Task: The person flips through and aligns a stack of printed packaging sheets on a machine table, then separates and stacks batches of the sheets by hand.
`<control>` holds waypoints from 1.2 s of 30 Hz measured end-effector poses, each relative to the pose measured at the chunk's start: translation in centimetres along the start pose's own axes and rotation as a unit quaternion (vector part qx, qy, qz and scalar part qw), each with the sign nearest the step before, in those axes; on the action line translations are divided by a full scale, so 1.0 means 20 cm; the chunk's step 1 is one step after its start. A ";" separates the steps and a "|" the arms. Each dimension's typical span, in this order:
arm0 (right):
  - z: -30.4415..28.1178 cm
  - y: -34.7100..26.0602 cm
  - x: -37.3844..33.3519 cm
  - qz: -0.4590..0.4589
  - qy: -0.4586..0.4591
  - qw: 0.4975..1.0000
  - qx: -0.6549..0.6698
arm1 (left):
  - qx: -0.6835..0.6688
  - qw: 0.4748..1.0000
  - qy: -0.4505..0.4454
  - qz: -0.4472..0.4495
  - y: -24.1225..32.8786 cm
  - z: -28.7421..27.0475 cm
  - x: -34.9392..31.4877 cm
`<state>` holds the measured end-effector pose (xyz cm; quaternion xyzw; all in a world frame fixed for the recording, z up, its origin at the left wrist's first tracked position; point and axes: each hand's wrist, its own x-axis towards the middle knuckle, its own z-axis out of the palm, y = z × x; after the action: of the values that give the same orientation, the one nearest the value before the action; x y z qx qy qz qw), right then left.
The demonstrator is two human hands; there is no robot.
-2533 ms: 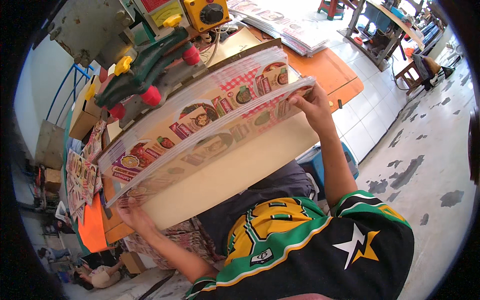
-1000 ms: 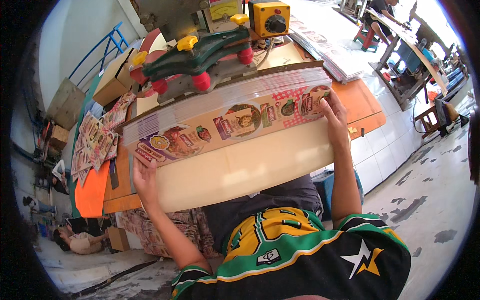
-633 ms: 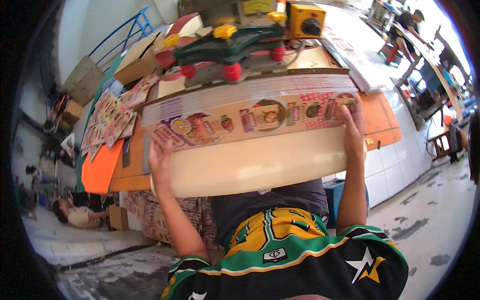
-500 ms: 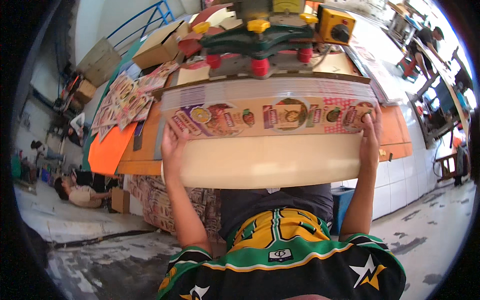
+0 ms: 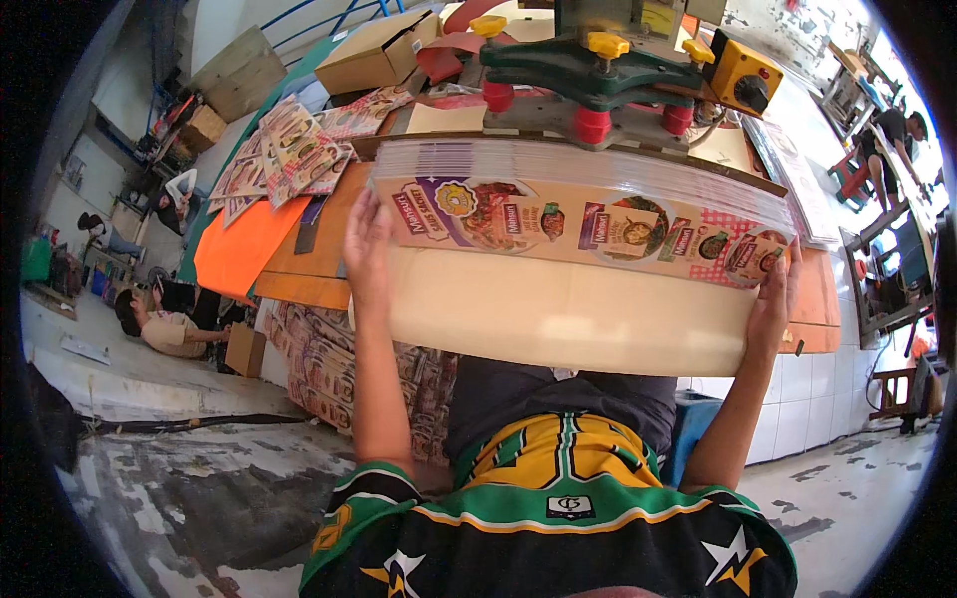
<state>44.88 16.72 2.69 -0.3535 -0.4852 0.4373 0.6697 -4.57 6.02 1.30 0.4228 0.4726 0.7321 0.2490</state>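
A thick stack of printed cardboard sheets [image 5: 578, 224] with colourful food pictures lies across a pale board [image 5: 558, 314] in front of me. My left hand [image 5: 367, 249] grips the stack's left end, fingers pressed flat against the edge. My right hand [image 5: 776, 299] grips its right end. The stack sits at the front of an orange table [image 5: 299, 249], just below a green machine with red and yellow knobs [image 5: 608, 75].
Loose printed sheets [image 5: 289, 154] and an orange sheet [image 5: 239, 249] lie at the table's left. A cardboard box [image 5: 379, 55] stands behind them. A yellow switch box [image 5: 743, 75] is at the right. More printed stacks [image 5: 329, 369] sit under the table. People are at far left and far right.
The stack has swung from a tilted position to level in front of me, closer to the machine. Both hands have stayed on its ends. My view has turned left.
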 end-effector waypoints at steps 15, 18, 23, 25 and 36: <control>-0.06 0.05 0.01 0.002 -0.006 1.000 0.023 | -0.388 0.840 0.315 -0.212 -0.02 -1.14 0.71; -0.06 0.04 0.01 -0.002 -0.011 1.000 0.011 | -0.329 0.877 0.270 -0.225 -0.07 -1.11 0.79; -0.10 0.07 0.02 -0.013 -0.021 1.000 -0.007 | -0.303 0.884 0.308 -0.176 -0.23 -1.00 0.90; -0.09 0.07 0.03 -0.014 -0.025 1.000 0.000 | -0.251 0.901 0.319 -0.152 -0.25 -1.14 0.96; -0.08 0.04 0.02 -0.013 -0.035 0.999 -0.022 | -0.225 0.881 0.388 -0.150 -0.27 -1.03 1.04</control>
<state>46.23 17.30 1.73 -0.3466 -0.5225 0.4297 0.6498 -33.19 14.23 0.30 -0.0384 0.4117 0.8779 0.2414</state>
